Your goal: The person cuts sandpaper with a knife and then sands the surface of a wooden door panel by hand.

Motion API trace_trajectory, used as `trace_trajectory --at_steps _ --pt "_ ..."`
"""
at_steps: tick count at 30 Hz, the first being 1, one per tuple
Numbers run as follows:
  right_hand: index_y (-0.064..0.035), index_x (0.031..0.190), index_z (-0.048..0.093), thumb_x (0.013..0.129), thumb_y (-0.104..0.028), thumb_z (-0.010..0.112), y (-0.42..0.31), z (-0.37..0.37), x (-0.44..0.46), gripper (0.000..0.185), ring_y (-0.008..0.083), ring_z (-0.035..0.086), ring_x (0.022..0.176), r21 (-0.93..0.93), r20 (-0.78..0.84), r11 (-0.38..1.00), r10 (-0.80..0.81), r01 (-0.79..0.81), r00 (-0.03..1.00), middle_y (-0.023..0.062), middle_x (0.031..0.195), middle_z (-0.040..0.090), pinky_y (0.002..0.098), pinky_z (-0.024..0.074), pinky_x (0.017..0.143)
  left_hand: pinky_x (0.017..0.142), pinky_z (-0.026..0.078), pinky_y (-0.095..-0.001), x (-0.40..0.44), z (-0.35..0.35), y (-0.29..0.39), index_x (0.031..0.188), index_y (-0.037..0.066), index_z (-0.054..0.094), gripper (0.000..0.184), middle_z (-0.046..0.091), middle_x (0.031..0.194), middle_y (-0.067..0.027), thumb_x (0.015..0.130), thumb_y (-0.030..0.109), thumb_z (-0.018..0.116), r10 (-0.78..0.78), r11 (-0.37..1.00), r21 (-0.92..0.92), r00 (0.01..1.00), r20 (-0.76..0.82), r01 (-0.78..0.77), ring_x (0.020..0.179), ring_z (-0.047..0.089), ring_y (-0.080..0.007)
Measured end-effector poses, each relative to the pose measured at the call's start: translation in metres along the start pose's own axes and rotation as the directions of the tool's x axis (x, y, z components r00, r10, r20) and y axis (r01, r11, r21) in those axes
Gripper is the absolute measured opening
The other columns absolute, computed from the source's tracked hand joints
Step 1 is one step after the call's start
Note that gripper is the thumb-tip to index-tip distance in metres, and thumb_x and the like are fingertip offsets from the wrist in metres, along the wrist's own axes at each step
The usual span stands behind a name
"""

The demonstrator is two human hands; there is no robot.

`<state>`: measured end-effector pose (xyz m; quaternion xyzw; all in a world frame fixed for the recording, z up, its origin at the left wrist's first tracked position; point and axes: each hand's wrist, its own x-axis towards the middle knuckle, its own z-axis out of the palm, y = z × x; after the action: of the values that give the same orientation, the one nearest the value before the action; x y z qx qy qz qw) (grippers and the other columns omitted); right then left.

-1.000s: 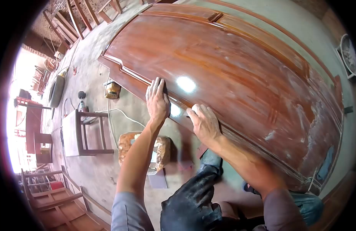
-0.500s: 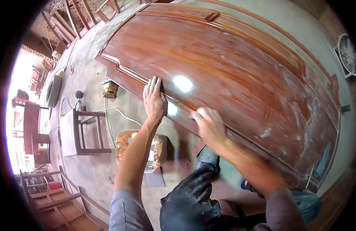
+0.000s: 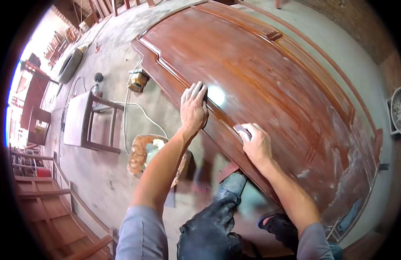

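Observation:
A large reddish-brown varnished wooden panel [image 3: 252,95] with raised moulding lies before me, streaked with pale dust. My left hand [image 3: 194,108] rests on the moulding near its close edge, fingers stretched out flat and holding nothing. Farther right along the same moulding, my right hand [image 3: 257,143] is closed on a small folded grey piece of sandpaper [image 3: 242,132], pressed to the wood. The underside of the sandpaper is hidden.
Below the panel's edge stands a worn tub [image 3: 137,156] with cloth in it. A yellow power tool [image 3: 138,81] and a white cable lie on the floor, near a wooden stool [image 3: 77,123]. A blue-grey cloth [image 3: 350,214] lies at the panel's right end.
My right hand has shifted along the moulding, and the sandpaper now shows at its fingertips. My left hand stays flat on the edge. The whole view has turned slightly.

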<state>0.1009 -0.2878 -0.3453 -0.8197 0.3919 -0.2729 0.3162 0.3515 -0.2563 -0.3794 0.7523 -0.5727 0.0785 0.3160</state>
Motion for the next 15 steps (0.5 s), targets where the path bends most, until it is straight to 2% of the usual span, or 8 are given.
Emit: trace_trajectory --at_steps 3,8,10,12,15 --pt "-0.0108 0.103 0.073 0.090 -0.012 0.074 -0.003 -0.009 -0.021 0.013 0.0356 0.067 0.092 -0.135 -0.057 0.990 -0.056 0.047 0.997 0.0124 0.095 0.069 0.0465 0.0537 0.079 0.124 0.031 -0.0497 0.000 0.000 -0.001 0.142 0.005 0.059 0.055 0.053 0.153 -0.0166 0.086 0.002 0.059 -0.011 1.000 -0.013 1.000 0.003 0.011 0.146 0.044 -0.0358" --pt "-0.0108 0.099 0.072 0.089 -0.009 0.072 0.005 -0.026 -0.039 0.010 0.0354 0.067 0.090 -0.178 -0.043 0.983 -0.042 0.034 0.998 0.0110 0.094 0.068 0.0467 0.0533 0.076 0.124 0.031 -0.0499 -0.001 0.002 0.001 0.141 0.005 0.059 0.055 0.054 0.152 -0.0168 0.086 0.002 0.060 -0.004 1.000 0.004 1.000 -0.013 0.005 0.145 0.044 -0.0363" --pt "-0.0113 0.098 0.072 0.088 -0.008 0.072 -0.001 -0.015 -0.029 0.010 0.0356 0.067 0.089 -0.180 -0.060 0.983 -0.037 0.026 0.998 0.0107 0.094 0.067 0.0470 0.0534 0.074 0.123 0.032 -0.0497 -0.002 0.003 0.002 0.139 0.005 0.061 0.049 0.056 0.150 -0.0166 0.090 0.005 0.059 -0.006 1.000 0.012 1.000 -0.028 0.007 0.144 0.046 -0.0348" --pt "-0.0114 0.094 0.070 0.091 -0.010 0.066 -0.007 0.018 0.005 0.005 0.0371 0.067 0.086 -0.153 -0.123 0.977 -0.169 0.150 0.978 0.0114 0.092 0.066 0.0491 0.0536 0.070 0.123 0.032 -0.0493 0.000 0.003 0.001 0.138 0.005 0.063 0.046 0.057 0.149 -0.0163 0.092 0.007 0.058 0.003 1.000 0.006 0.999 -0.054 -0.003 0.143 0.047 -0.0340" --pt "-0.0111 0.094 0.070 0.093 -0.011 0.062 -0.014 0.049 0.040 0.008 0.0379 0.067 0.085 -0.192 -0.084 0.966 -0.189 0.171 0.978 0.0119 0.093 0.067 0.0496 0.0541 0.070 0.123 0.032 -0.0504 -0.001 0.001 0.001 0.140 0.004 0.060 0.054 0.055 0.151 -0.0168 0.086 0.000 0.061 -0.007 1.000 -0.015 1.000 -0.027 0.007 0.144 0.046 -0.0367"
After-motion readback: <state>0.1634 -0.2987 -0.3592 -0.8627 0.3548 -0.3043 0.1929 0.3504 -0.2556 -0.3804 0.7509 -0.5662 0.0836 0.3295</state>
